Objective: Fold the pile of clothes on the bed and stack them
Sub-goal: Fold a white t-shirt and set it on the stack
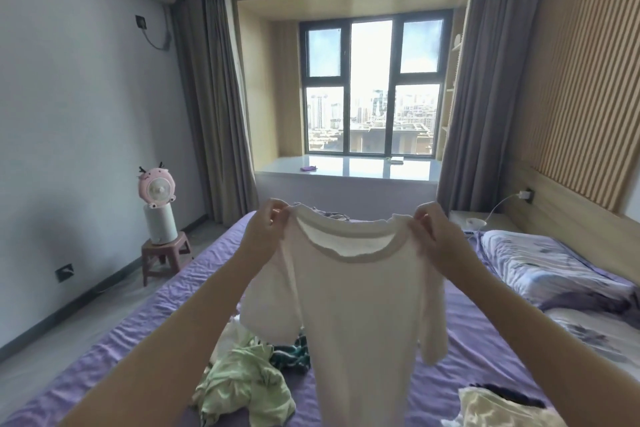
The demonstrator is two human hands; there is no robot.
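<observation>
Two bare hands hold a white short-sleeved knit shirt (360, 315) up in the air over the wide bed with a wrinkled purple sheet (145, 333). The left hand (268, 232) has its fingers (277, 215) pinched together on the shirt's left shoulder; the right hand (433, 236) has its fingers (424, 218) pinched together on the right shoulder, so the neckline sags between them. The shirt hangs down and its hem runs out of the picture at the bottom. Behind it on the bed lies a crumpled pale green garment (242, 388), and beside that a dark teal patterned cloth (292, 355), mostly hidden by the shirt. A cream and black bundle (498, 406) at the lower right is cut off by the edge.
</observation>
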